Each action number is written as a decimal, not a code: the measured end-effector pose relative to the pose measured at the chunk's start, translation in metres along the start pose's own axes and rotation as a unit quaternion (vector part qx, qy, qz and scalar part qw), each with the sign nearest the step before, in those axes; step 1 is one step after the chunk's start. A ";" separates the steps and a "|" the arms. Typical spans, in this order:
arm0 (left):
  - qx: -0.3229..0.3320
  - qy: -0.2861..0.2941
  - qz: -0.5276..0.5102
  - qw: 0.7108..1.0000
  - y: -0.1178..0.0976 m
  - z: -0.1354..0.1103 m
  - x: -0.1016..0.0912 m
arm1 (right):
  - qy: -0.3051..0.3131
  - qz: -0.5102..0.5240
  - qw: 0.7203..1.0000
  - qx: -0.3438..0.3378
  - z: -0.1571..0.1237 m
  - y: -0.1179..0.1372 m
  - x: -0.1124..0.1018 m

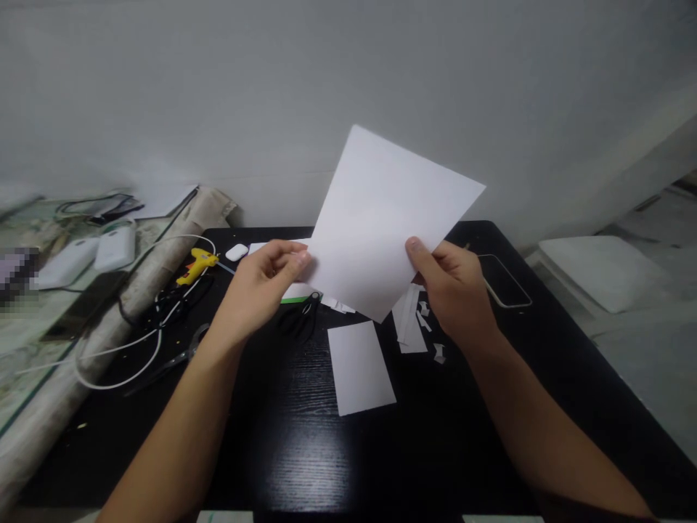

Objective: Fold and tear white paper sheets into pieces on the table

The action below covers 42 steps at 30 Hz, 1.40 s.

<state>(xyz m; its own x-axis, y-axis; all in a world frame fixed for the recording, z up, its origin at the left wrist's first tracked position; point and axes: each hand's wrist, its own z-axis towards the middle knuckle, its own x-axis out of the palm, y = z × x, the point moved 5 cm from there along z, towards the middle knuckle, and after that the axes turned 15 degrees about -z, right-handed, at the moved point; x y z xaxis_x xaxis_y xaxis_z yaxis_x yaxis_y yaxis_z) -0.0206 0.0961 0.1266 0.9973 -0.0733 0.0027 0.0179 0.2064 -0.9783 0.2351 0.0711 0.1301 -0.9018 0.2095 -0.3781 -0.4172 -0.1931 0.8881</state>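
A blank white sheet of paper is held up, tilted, above the black table. My left hand pinches its left edge between thumb and fingers. On the lower right edge, my right hand grips it with the thumb in front and the fingers behind. Below the sheet, a smaller white paper rectangle lies flat on the table. White strips and scraps lie close to my right hand. Near my left forearm are black-handled scissors, partly over something white with a green edge.
A yellow glue gun and a looped white cable lie on the left of the black table. A white earbud case sits at the back. A phone-shaped outline is at the right. White stool stands beyond.
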 end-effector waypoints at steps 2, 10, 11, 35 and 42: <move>0.070 -0.042 0.012 0.997 -0.009 -0.001 -0.005 | 0.035 -0.055 0.997 -0.035 -0.001 0.006 0.002; 0.242 0.007 0.203 0.949 -0.047 -0.026 0.012 | 0.370 -0.225 0.888 -0.152 -0.027 0.012 0.039; 0.251 0.064 0.234 0.937 -0.048 -0.029 0.020 | 0.385 -0.228 0.881 -0.153 -0.030 0.011 0.042; 0.095 0.239 0.184 0.949 -0.007 -0.050 0.017 | 0.223 -0.075 0.971 -0.041 -0.037 -0.022 0.002; 0.123 0.230 0.187 0.947 -0.007 -0.070 0.018 | 0.143 -0.104 0.980 -0.097 -0.050 -0.014 -0.004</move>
<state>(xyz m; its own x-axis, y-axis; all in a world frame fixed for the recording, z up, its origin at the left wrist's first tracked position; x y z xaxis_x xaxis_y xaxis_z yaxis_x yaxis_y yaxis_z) -0.0079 0.0252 0.1185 0.8017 -0.3559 -0.4802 -0.2581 0.5185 -0.8152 0.2392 0.0245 0.1063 -0.7789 -0.0075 -0.6271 -0.5833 -0.3585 0.7288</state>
